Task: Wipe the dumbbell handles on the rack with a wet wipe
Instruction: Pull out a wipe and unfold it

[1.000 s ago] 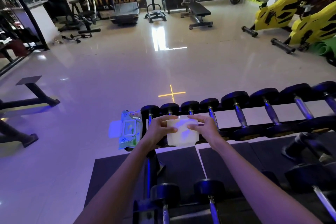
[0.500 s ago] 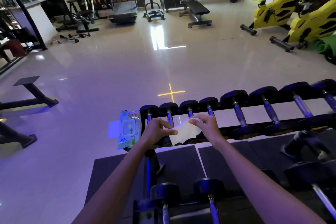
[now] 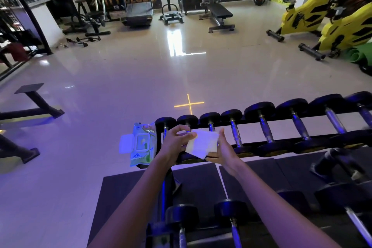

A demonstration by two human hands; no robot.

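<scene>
Holding a folded white wet wipe [image 3: 202, 143] over the left end of the rack [image 3: 285, 139], just above the near ends of the smallest top-row dumbbells [image 3: 234, 127]. Pinching its left edge between thumb and curled fingers of the left hand [image 3: 176, 141]; cradling it from the right with the right hand [image 3: 223, 151], spread, thumb straight up, fingers running underneath and mostly hidden by the wipe. Covering two chrome handles so that only their far heads show. Sitting just left of the left hand, a green wipe pack [image 3: 142, 144], flap lid open, its support out of sight. Cut off by the bottom edge, a lower row of dumbbells [image 3: 181, 219] – forearms crossing above them. Beyond the rack: black floor mat [image 3: 128, 187], a yellow cross [image 3: 189, 104] on glossy tile, yellow exercise bikes [image 3: 302, 16] and a flat bench [image 3: 219, 13] well apart, posters too blurred to read fully.
</scene>
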